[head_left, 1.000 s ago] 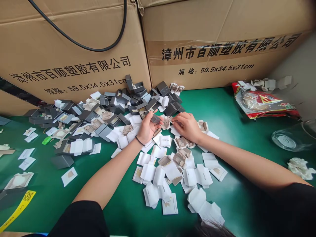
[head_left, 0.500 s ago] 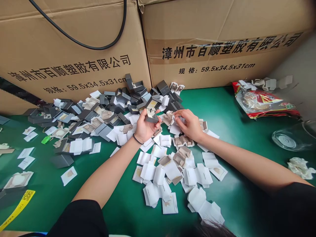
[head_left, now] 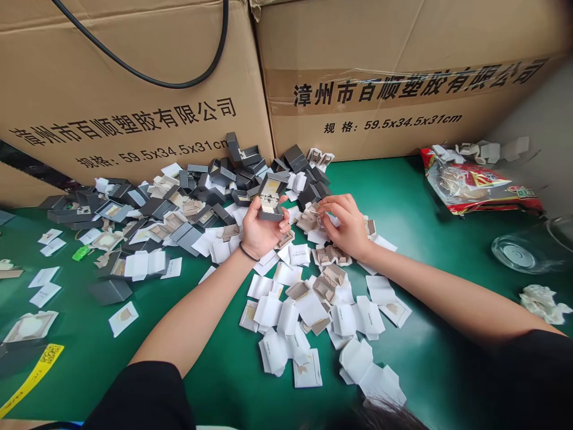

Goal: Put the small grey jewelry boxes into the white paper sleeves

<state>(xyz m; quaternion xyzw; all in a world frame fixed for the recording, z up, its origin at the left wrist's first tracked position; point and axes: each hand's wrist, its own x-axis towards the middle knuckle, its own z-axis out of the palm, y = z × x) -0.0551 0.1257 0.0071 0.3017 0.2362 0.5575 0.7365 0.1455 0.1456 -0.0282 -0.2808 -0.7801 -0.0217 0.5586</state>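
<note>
In my left hand (head_left: 264, 236) rests a small dark grey box (head_left: 270, 206), opened and tilted towards me, with pale and dark bits inside that are too small to name. Fingers and thumb wrap its lower end. To the right, my right hand (head_left: 344, 227) is closed in a pinch at the edge of a crumpled beige card insert (head_left: 308, 220); its fingertips are partly hidden. Under and in front of both hands lie several white folded card inserts (head_left: 308, 307). Behind my left hand is a heap of dark grey boxes (head_left: 224, 173), many of them opened.
Two large cardboard cartons (head_left: 380, 42) wall off the back of the green table (head_left: 430, 370). A black cable (head_left: 179, 85) hangs before the left one. At right are a red food bag (head_left: 483, 182), a clear plastic container (head_left: 519, 254) and crumpled tissue (head_left: 544, 303). A yellow strip (head_left: 31, 379) lies front left.
My left hand has tilted the dark grey box more upright. My right hand and the beige card insert have shifted slightly to the right.
</note>
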